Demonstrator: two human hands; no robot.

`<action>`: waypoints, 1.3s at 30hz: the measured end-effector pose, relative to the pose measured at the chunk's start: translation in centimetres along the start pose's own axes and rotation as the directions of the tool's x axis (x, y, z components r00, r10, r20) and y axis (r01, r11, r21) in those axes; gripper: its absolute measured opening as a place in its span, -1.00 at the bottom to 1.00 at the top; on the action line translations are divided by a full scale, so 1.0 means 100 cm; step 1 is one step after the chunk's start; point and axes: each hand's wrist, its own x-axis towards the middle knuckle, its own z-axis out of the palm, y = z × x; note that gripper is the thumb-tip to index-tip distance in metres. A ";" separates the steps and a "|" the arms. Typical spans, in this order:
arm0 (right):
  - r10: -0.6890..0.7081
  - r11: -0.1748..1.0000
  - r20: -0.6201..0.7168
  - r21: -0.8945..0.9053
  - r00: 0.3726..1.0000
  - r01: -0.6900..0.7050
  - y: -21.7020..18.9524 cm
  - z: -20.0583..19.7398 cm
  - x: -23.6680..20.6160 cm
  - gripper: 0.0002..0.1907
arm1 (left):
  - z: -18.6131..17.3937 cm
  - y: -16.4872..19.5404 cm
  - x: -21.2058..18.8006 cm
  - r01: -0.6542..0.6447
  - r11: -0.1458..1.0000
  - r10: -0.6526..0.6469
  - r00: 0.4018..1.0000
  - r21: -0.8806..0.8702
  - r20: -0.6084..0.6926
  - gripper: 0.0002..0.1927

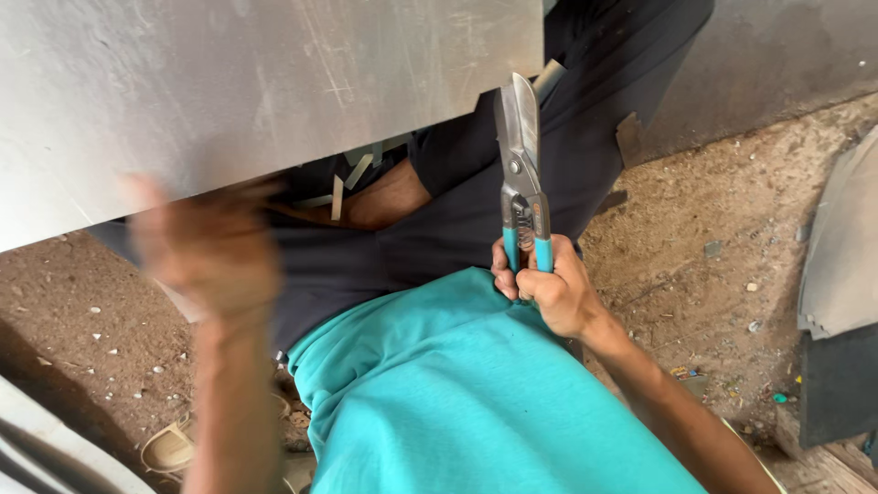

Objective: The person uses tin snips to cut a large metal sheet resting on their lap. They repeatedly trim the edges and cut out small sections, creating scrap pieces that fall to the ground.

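— What lies on the dirt floor [713,229]?

— Small pebbles and scraps all over it. A tan shoe [169,448] sits at its near left edge. A grey curved panel [841,256] leans at its right edge, over a dark block [837,384].

— Anything by the knees?

— Thin metal offcuts [352,174] rest on dark trousers [476,220].

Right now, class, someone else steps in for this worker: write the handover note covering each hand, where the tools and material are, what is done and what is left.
Right hand: closed around the teal grip of the tin snips, blades shut and pointing up, clear of the metal.
Left hand: blurred, open, at the lower edge of the sheet metal; contact cannot be told.
The sheet lies across the lap.
Done: narrow offcut strips lie under the sheet's edge.
Left: no cut is under way; the sheet's edge near the snips is stepped.
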 end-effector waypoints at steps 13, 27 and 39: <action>0.035 0.794 -0.060 -0.605 0.998 -0.064 -0.048 -0.065 -0.034 -0.55 | 0.102 -0.018 0.003 0.135 0.977 -0.101 0.974 -0.164 0.205 -0.58; 0.148 0.744 -0.038 -0.654 0.988 -0.136 -0.082 -0.116 0.003 -0.47 | 0.182 -0.063 0.011 0.297 0.939 -0.344 0.850 0.175 0.400 -0.63; 0.156 0.659 0.051 -0.750 0.986 -0.065 -0.098 -0.139 0.030 -0.58 | 0.194 -0.070 0.012 0.190 0.936 -0.300 0.870 0.296 0.390 -0.68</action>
